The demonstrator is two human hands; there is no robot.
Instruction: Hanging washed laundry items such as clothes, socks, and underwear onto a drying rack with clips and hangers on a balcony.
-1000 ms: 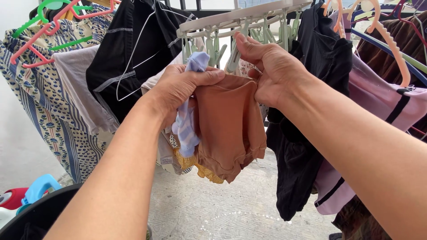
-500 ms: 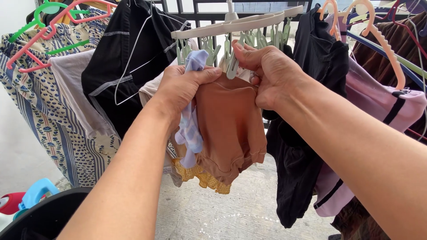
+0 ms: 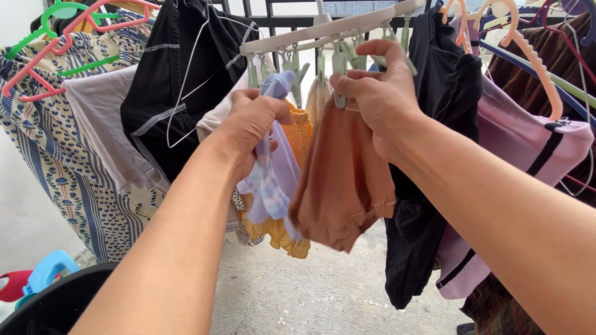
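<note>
Under the pale green peg rack (image 3: 323, 30), at ten o'clock of centre: left hand (image 3: 251, 127) fisted around a lilac-and-white cloth (image 3: 271, 177). At twelve o'clock, right hand (image 3: 372, 93) pinching a brown garment (image 3: 344, 180) at a peg (image 3: 338, 68). Best done holding the hem taut, fully inside the peg's bite.

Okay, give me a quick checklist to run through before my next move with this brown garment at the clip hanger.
1. Right hand has the brown garment by its top edge: ok.
2. Pale green clip sits at that top edge: ok. Whether it bites the fabric: cannot tell.
3. Left hand grips the blue striped cloth firmly: ok.
4. Left hand is off the brown garment: ok.
5. Brown garment hangs flat: not ok, it is bunched into folds.
6. Clip hanger hangs level: not ok, it tilts up to the right.
</note>
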